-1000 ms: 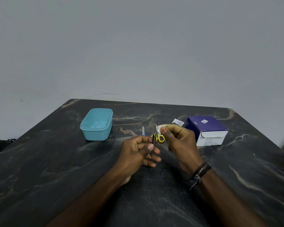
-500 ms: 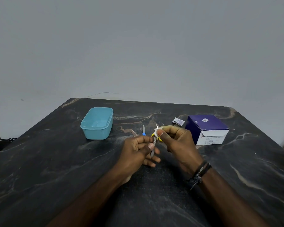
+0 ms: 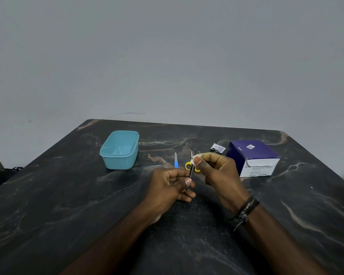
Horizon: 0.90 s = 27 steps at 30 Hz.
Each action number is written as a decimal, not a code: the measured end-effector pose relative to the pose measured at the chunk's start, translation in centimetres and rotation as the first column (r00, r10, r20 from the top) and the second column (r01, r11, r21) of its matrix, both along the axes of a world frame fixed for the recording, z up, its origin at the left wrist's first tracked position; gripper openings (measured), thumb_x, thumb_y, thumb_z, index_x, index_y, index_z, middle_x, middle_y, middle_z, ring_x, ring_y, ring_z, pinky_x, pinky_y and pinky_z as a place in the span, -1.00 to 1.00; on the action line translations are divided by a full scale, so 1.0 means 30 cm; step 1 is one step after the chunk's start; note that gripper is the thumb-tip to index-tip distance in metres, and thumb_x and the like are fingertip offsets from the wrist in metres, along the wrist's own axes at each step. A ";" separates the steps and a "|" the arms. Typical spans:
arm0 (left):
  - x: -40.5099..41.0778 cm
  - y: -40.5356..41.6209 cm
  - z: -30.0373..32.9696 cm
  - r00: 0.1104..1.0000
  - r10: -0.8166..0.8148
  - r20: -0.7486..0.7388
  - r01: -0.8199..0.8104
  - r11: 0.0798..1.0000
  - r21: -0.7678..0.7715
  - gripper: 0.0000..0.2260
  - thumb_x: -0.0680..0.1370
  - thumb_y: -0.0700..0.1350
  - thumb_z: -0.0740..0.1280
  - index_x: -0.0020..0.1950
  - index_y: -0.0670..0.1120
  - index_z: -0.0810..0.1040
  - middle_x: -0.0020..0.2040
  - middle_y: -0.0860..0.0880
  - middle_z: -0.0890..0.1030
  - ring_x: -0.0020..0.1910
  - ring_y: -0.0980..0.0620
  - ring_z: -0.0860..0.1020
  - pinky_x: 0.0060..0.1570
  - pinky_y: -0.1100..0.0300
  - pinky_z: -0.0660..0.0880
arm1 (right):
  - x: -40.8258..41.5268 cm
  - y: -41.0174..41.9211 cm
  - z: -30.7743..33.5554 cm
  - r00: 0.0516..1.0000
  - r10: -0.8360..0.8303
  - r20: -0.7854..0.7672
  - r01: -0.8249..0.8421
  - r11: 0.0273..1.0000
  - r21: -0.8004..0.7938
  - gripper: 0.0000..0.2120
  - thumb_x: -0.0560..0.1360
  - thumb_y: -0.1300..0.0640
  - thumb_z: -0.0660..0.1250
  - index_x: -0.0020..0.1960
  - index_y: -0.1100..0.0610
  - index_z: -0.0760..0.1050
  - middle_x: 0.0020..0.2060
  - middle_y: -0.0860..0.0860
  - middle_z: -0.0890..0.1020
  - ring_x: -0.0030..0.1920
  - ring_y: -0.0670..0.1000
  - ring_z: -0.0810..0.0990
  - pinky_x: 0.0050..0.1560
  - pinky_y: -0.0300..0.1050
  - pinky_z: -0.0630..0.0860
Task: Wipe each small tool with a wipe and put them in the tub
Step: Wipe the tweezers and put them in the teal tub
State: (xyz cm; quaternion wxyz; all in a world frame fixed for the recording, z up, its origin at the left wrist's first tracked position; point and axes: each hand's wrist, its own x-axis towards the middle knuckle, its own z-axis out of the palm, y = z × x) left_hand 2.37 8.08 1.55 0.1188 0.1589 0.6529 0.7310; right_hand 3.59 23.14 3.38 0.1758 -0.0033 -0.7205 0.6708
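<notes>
Dark marble table (image 3: 68, 205): left hand (image 3: 167, 187) pinches a thin tool (image 3: 191, 169), right hand (image 3: 216, 173) pinches a wipe (image 3: 197, 155) around it (near the tip); tub (image 3: 119, 149) toward the far-left corner.

Tub (image 3: 118, 149): far left on the table (image 3: 48, 195) — well apart from the rest.
File (image 3: 175, 160): right of the tub, just beyond the left hand (image 3: 168, 184).
Scissors (image 3: 189, 165): behind both hands, partly hidden.
Box (image 3: 252, 157): far right — sachet (image 3: 217, 148) just left of its back corner.
Right hand (image 3: 216, 171): between file and box.
</notes>
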 end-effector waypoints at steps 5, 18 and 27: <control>-0.004 -0.008 0.005 0.999 0.040 -0.015 -0.040 0.999 0.024 -0.90 0.52 -0.33 0.35 0.00 -0.21 0.60 -0.15 -0.27 0.66 -0.32 -0.11 0.64 -0.33 0.16 0.62 | 0.004 -0.013 -0.007 0.999 0.025 0.031 -0.027 0.998 0.051 -0.88 0.51 0.21 0.40 -0.06 0.28 0.64 -0.31 0.00 0.66 -0.38 -0.25 0.53 -0.41 -0.42 0.40; 0.002 -0.001 0.002 1.000 0.022 0.017 -0.023 0.999 0.034 -0.86 0.50 -0.39 0.36 -0.03 -0.18 0.60 -0.16 -0.23 0.65 -0.32 -0.07 0.66 -0.29 0.17 0.64 | 0.003 -0.007 -0.003 1.000 -0.010 0.011 0.010 0.999 0.033 -0.86 0.49 0.18 0.41 -0.04 0.26 0.63 -0.17 0.15 0.70 -0.40 -0.23 0.54 -0.40 -0.42 0.40; 0.004 0.001 0.003 1.000 0.009 0.027 -0.010 0.999 0.042 -0.83 0.48 -0.39 0.38 0.02 -0.20 0.60 -0.18 -0.16 0.64 -0.28 -0.09 0.68 -0.27 0.18 0.64 | 0.006 -0.006 0.005 1.000 -0.013 -0.009 0.013 1.000 0.015 -0.86 0.49 0.21 0.41 -0.04 0.30 0.62 -0.20 0.16 0.68 -0.44 -0.24 0.52 -0.41 -0.42 0.40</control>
